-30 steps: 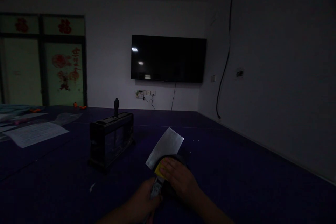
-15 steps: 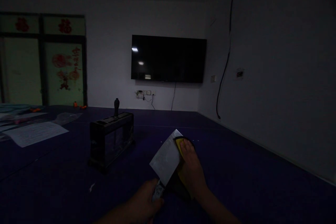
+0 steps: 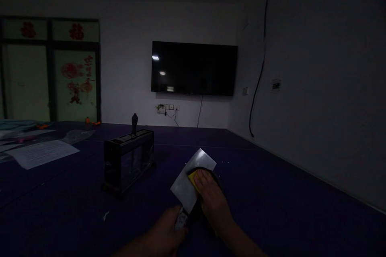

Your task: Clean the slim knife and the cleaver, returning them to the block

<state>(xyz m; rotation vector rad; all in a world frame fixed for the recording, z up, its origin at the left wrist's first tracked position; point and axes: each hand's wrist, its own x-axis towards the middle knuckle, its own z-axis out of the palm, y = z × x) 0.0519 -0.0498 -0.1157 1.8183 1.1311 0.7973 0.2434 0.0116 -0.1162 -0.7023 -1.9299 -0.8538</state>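
My left hand (image 3: pixel 164 233) is closed round the handle of a broad steel cleaver (image 3: pixel 188 178), whose blade slants up and to the right over the dark blue table (image 3: pixel 271 209). My right hand (image 3: pixel 212 198) presses a yellow sponge with a dark backing (image 3: pixel 193 176) flat against the middle of the blade, fingers curled over the sponge. Both forearms enter from the bottom edge. The room is dim.
A dark knife block (image 3: pixel 128 160) with one black handle (image 3: pixel 134 123) sticking up stands left of the cleaver. Papers and plastic sheets (image 3: pixel 42 152) lie at the far left. A wall television (image 3: pixel 194 68) and a hanging cable (image 3: pixel 257 76) are behind.
My right hand slid the sponge from near the handle up to the blade's far tip, then back down to the middle. My left hand kept hold of the handle.
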